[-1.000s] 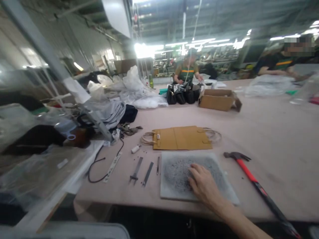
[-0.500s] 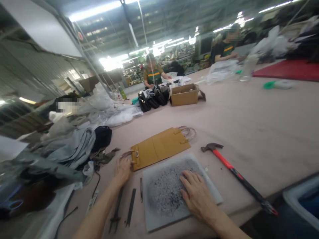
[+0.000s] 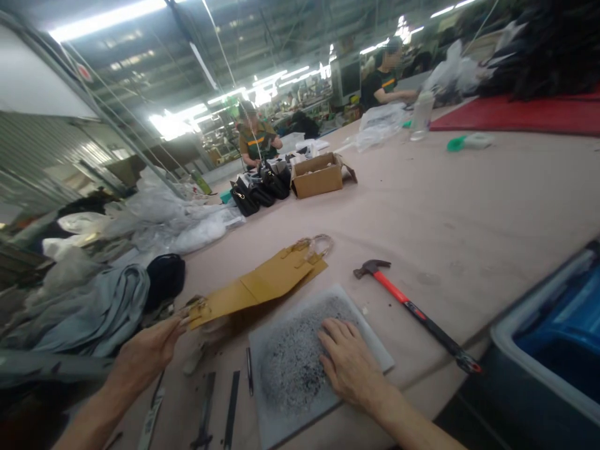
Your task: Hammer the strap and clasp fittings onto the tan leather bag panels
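My left hand (image 3: pixel 152 350) pinches the handle at the near left end of a flat mustard-yellow bag piece (image 3: pixel 257 284). That end is raised off the table, and the far end has another handle in clear wrapping. My right hand (image 3: pixel 349 362) lies with spread fingers on a grey, speckled slab (image 3: pixel 300 369), holding nothing. A claw hammer (image 3: pixel 417 312) with a red and black handle rests right of the slab. Left of the slab are a thin metal rod (image 3: pixel 249 372), a dark flat strip (image 3: pixel 231 409) and a dark pronged tool (image 3: pixel 205 412).
Farther back stand an open cardboard box (image 3: pixel 319 181) and black bags (image 3: pixel 262 187). Folded grey cloth (image 3: pixel 110 312) and plastic wrapping lie at left. A blue-lined bin (image 3: pixel 553 337) is at right. Two people sit beyond the table. A clear bottle (image 3: pixel 422 115) stands near a red board (image 3: pixel 515 115).
My left hand has lifted the near end of the yellow bag piece and moved left with it; the piece now bends. My right hand stays on the slab. The view has shifted.
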